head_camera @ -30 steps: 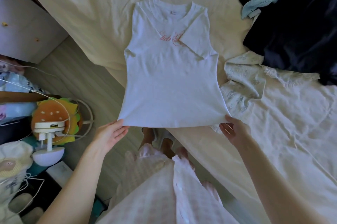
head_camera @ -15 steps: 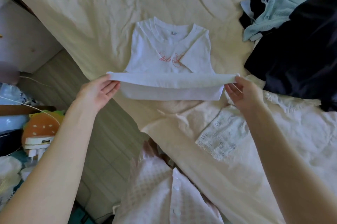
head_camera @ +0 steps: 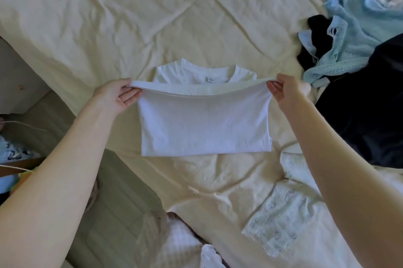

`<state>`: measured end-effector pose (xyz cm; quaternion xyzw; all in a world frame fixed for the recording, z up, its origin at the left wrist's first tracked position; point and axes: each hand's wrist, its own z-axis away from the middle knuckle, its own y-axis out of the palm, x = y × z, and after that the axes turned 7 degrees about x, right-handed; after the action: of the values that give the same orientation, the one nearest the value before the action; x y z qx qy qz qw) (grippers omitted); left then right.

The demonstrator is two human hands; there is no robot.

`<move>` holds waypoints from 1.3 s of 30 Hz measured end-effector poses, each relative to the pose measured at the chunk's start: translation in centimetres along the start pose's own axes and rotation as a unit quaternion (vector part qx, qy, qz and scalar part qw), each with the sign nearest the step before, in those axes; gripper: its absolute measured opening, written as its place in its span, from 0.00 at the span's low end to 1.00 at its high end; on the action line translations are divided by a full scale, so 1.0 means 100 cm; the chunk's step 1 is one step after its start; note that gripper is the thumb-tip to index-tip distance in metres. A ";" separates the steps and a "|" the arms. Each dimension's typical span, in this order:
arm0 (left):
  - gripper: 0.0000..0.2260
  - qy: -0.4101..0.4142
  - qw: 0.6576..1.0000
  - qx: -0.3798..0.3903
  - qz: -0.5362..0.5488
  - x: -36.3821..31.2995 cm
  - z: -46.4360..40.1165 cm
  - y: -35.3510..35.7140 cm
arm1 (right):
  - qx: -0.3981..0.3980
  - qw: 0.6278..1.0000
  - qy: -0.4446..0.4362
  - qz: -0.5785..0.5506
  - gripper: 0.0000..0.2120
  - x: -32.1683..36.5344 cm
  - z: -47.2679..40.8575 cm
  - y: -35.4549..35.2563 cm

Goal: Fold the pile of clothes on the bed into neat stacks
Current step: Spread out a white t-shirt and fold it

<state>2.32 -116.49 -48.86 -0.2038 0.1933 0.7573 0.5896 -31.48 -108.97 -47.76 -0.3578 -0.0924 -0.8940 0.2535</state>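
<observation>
One white T-shirt (head_camera: 205, 123) is seen lying on the cream bedspread (head_camera: 122, 16), near the middle of the view. Its lower part is doubled up over the body, so that a straight fold edge lies nearest the camera and the hem is raised across the chest, just short of the collar (head_camera: 208, 71). A small label is visible inside the neckline. The hem is held taut between two hands. Its left corner is pinched by the left hand (head_camera: 118, 95), thumb on top and fingers curled beneath the cloth. Its right corner is pinched by the right hand (head_camera: 285, 91) in the same manner, fingers bent round the edge. Both forearms are bare and reach in from the lower corners of the view.

To the right of the shirt, well apart from it, a heap of unfolded clothes is noted: a pale blue lacy garment (head_camera: 357, 27) lying over a large dark navy garment (head_camera: 370, 110), with a smaller black piece (head_camera: 316, 38) between them and the bedspread. Nearer the camera on the right, a white lace-trimmed cloth (head_camera: 281, 222) is spread flat on the bed. At the left, beyond the bed edge, a wood-look floor (head_camera: 113, 202) is visible. At the bottom centre, pink checked fabric (head_camera: 174, 243), apparently worn by the person, is partly seen.
</observation>
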 end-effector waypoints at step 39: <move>0.08 0.091 0.982 -0.071 -0.150 0.142 0.065 -0.071 | 0.006 0.989 0.049 0.140 0.06 -0.110 0.058 -0.126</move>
<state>5.55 -99.77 -51.37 -0.3400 0.1590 0.6501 0.6606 -27.81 -91.96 -50.92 -0.3214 -0.0337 -0.8656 0.3825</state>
